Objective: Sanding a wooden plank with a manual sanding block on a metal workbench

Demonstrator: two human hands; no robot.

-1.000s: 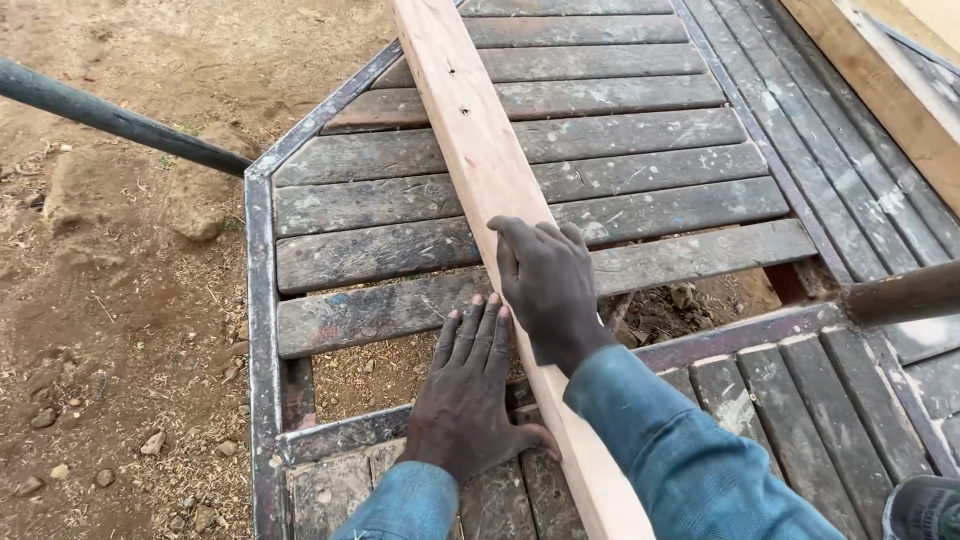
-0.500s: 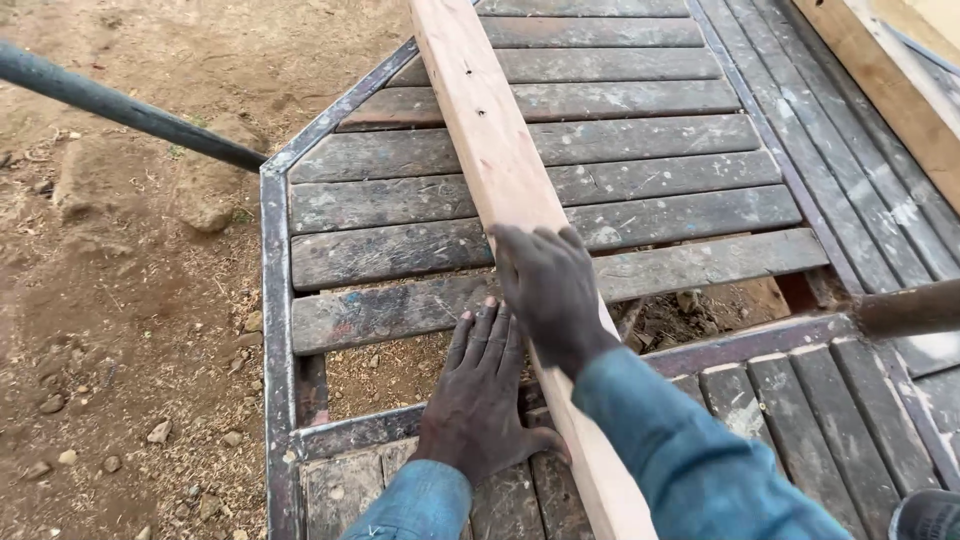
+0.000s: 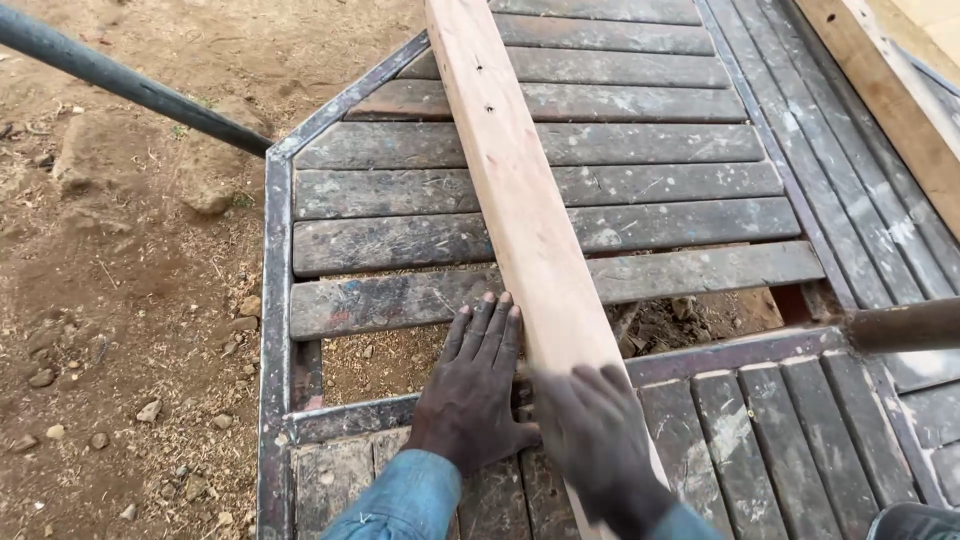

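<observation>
Timber plank (image 3: 520, 200), pale and reddish with a few small nail holes near its far end, lies diagonally across the slatted platform (image 3: 640, 145), running from the far edge down toward me at the near edge. It looks clean and fresh against the grey, paint-spattered slats under it. I see my left hand (image 3: 472, 385) spread flat, palm down, fingers together and pointing away, pressed on the platform just beside the plank's left side and touching it; it grips nothing. My right hand (image 3: 600, 440) rests on top of the plank near its close end, blurred, fingers laid over the wood; I cannot tell whether they curl around the edge. Both sleeves are blue denim. A gap (image 3: 400, 360) between slats shows bare dirt beneath, right by my left hand. A dark metal pipe (image 3: 130, 85) angles in to the platform's left corner. Another pale beam (image 3: 890, 95) lies along the right edge, and a brown handle (image 3: 905, 325) pokes in from the right. Stony ground (image 3: 120, 300) lies left.
</observation>
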